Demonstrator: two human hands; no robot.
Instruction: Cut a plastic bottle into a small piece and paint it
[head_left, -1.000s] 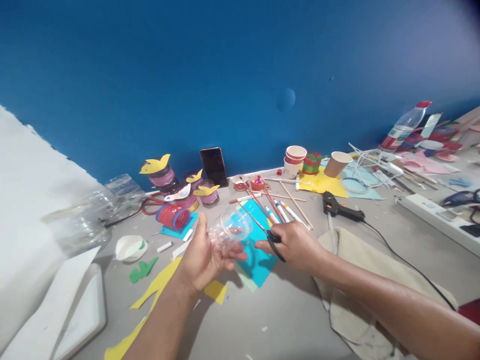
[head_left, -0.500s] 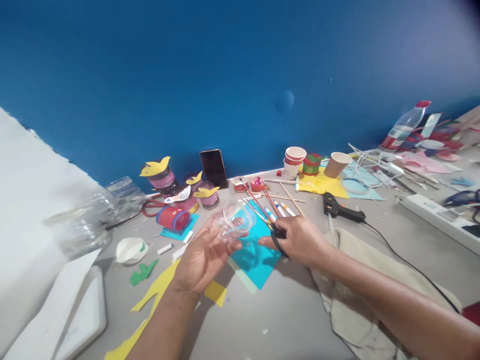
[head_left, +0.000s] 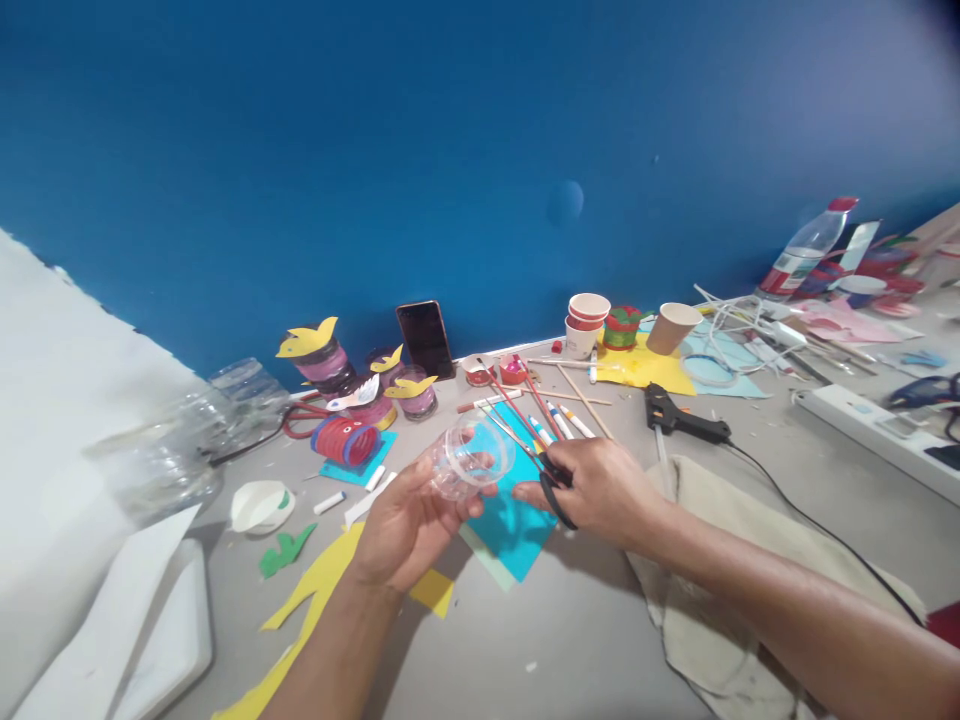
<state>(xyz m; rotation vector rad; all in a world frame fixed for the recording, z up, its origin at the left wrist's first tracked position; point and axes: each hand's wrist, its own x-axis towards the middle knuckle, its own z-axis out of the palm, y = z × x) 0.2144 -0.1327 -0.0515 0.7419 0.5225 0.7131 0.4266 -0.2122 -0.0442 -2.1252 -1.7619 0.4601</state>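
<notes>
Head view: left hand (head_left: 412,525) wrapped round a clear cup (head_left: 466,462) over the left edge of the blue sheet (head_left: 517,545), right hand (head_left: 607,490) gripping scissors (head_left: 553,470) over its right side; light hold should keep the rim round, blade tips best clear of fingers.

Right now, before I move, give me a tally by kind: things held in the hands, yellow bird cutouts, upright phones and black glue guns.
Clear cup in the left hand: 1
Scissors in the right hand: 1
Yellow bird cutouts: 3
Upright phone: 1
Black glue gun: 1
Total: 7
</notes>
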